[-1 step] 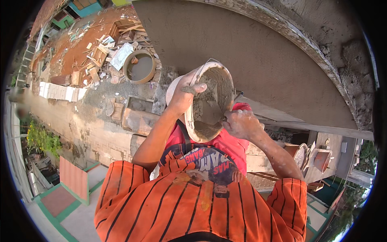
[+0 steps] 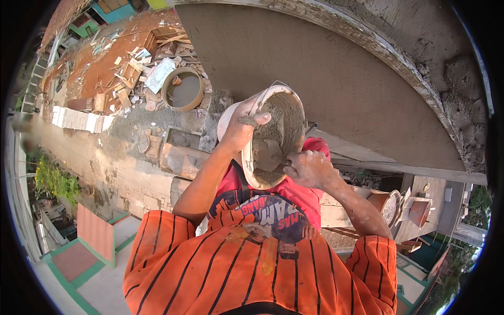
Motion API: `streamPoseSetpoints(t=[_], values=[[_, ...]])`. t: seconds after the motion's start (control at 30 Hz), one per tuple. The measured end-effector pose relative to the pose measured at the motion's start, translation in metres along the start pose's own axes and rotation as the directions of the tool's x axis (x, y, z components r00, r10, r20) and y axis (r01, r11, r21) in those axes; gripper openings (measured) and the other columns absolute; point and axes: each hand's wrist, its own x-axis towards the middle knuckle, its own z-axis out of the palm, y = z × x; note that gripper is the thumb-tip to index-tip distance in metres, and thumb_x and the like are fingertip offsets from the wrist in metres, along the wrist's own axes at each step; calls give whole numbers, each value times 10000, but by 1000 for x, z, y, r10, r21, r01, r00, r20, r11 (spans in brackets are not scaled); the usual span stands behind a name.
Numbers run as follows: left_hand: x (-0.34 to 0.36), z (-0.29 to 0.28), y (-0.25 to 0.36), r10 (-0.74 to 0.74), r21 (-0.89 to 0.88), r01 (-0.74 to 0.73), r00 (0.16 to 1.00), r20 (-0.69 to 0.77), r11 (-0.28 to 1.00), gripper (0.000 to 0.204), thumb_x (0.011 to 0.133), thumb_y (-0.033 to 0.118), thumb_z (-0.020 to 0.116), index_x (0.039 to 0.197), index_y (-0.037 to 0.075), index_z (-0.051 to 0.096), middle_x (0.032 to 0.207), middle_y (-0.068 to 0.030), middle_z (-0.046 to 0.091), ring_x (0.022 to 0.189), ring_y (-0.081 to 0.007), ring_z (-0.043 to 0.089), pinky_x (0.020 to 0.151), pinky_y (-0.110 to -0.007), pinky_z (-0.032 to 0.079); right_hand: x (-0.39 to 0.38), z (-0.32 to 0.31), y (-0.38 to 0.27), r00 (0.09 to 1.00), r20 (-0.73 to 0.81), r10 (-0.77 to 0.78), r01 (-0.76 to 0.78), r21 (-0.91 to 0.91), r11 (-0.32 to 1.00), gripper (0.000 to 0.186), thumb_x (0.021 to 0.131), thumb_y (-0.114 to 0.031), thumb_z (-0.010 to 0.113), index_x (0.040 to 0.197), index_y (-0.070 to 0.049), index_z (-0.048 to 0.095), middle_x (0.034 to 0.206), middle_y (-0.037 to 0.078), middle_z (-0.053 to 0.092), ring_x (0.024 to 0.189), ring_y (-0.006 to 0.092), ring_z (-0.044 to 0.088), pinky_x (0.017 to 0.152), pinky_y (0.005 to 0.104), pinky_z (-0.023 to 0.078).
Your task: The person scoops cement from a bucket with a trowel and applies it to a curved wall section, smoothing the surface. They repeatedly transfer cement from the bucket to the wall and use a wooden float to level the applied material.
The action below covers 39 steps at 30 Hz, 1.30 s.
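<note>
The bucket (image 2: pixel 265 178) is held up in front of the orange striped shirt (image 2: pixel 226 268), and its mouth is tilted, so that the inside can be seen. The left hand (image 2: pixel 244 123) is at the left side of the bucket; its fingers are grasping the bucket there, with the thumb, dirty from grey mud, laid over the rim. The right hand (image 2: pixel 311 169) is at the lower right of the bucket mouth. Its fingers are clenched, as I judge, on the handle of a trowel (image 2: pixel 269 154); this handle is almost hidden, but the flat blade shows inside the bucket, in its lower part, beside the grey mortar (image 2: pixel 283 110).

The step in hand seems to be the gathering or the working of the mortar with the blade. The next move, I think, calls for a firm hold of the bucket in this tilt, and for a rather level blade, so the load does not slide off.

Beyond the bucket and to its right is a broad plastered wall (image 2: pixel 325 68). Well to the left of the bucket stands a round tub (image 2: pixel 187 107).
</note>
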Motion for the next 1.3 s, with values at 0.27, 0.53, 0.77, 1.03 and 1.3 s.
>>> streamPoseSetpoints(t=[0.27,0.53,0.77,1.03,1.3], values=[[0,-36,-13,-20,-85,15,998,-55,996,651,803,185,635,1381,-42,437,1363,-100,511,1264,-191,448,1090,-315,286,-8,15,21,990,-117,78,-56,178,982,291,827,-322,594,976,-83,665,810,198,680,773,380,670,714,479,532],[-7,-52,-11,45,-71,-52,994,-104,996,578,820,134,605,1355,-41,470,1332,-82,538,1245,-184,463,1092,-320,281,-5,-7,33,977,-204,-62,102,197,975,321,802,-301,669,1022,-68,663,815,161,691,768,338,676,723,417,535],[-16,-57,-6,31,-171,-61,984,-175,983,516,818,115,611,1303,-36,521,1250,-72,585,1150,-168,517,1028,-306,350,-25,-79,9,981,-171,96,-73,137,988,321,787,-354,659,1012,-128,689,830,104,704,808,348,666,759,453,522],[-17,-68,-22,28,-82,-39,991,-133,996,558,776,85,613,1313,-35,520,1276,-55,572,1194,-167,502,1056,-305,336,-48,-161,-16,942,-326,-83,39,-141,989,282,758,-311,732,869,-54,699,711,145,662,663,332,646,602,398,499],[-23,-68,-25,36,-22,-40,987,-158,999,615,722,80,610,1321,-21,514,1258,-83,584,1166,-203,528,1039,-320,369,-73,-238,-108,766,-303,-567,583,-43,811,262,781,-261,715,933,-50,686,735,127,670,671,309,650,594,375,499]])
